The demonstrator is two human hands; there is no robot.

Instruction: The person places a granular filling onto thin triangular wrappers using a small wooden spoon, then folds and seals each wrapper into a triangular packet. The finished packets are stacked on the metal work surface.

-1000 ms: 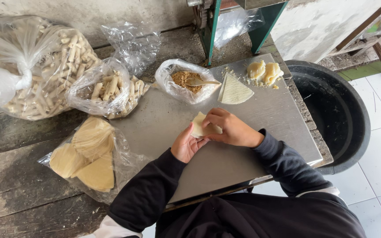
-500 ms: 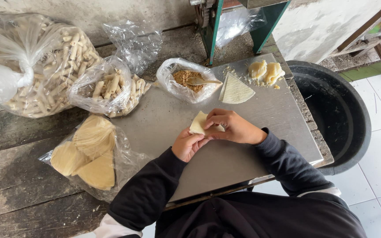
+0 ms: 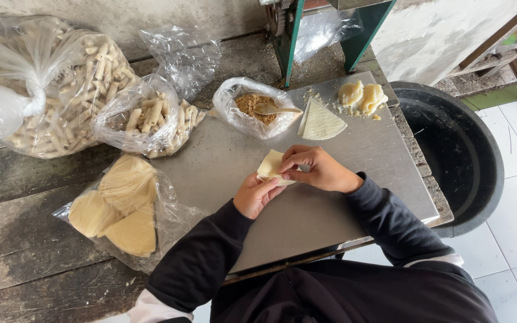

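Wrapper [image 3: 270,164] pinched between both hands [image 3: 291,179], mid metal sheet [image 3: 354,179], edges well clear.

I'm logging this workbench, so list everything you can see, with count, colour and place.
wrapper: one, pale yellow, in both hands over the tray
tray: one, grey metal, centre
folded wrapper: one, cream, far part of the tray
dough lumps: two, pale yellow, far right corner of the tray
filling bag: one, clear, brown filling and a spoon inside, far left of the tray
wrapper bag: one, clear, yellow rounds, left of the tray
roll bags: two, clear, pale rolls, far left
empty bag: one, clear, far
tub: one, black, right on the floor
left hand: grip on the wrapper
right hand: grip on the wrapper
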